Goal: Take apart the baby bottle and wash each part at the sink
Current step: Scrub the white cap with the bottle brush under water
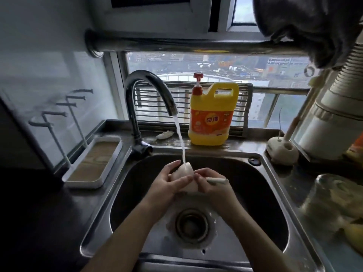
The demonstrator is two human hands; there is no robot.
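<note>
At the left of the frame a white drying rack (59, 114) with 5 pegs stands at the far end of a shallow white tray (92, 161) on the counter, just left of the sink. To its right a chrome tap (149, 91) curves up from the back left corner of the steel sink (275, 203) and bends over the basin, and 1 thin stream of water (180, 138) runs from its spout down to the middle of the frame. There, above the basin and the round drain (192, 224), the left hand (169, 181) grasps the whitish bottle part (184, 169), thumb on the far side and fingers wrapped across the near side. The part is tilted with its open end up and away, and the water lands right on its rim. Touching it from the right, the right hand (212, 185) is curled around a thin white handle (218, 181) that sticks out toward the right; the handle's other end is hidden between the 2 hands. Behind the hands, on the ledge under the window, stands a yellow soap jug (212, 118) with an orange label and a red pump, upright and well apart from the water. Farther right, at the sink's back right corner, a rounded white holder (282, 152) keeps 1 pale stick leaning in it. At the right edge a clear glass dish (337, 203) sits on the counter, and a dark cloth (306, 26) hangs in the upper right corner.
</note>
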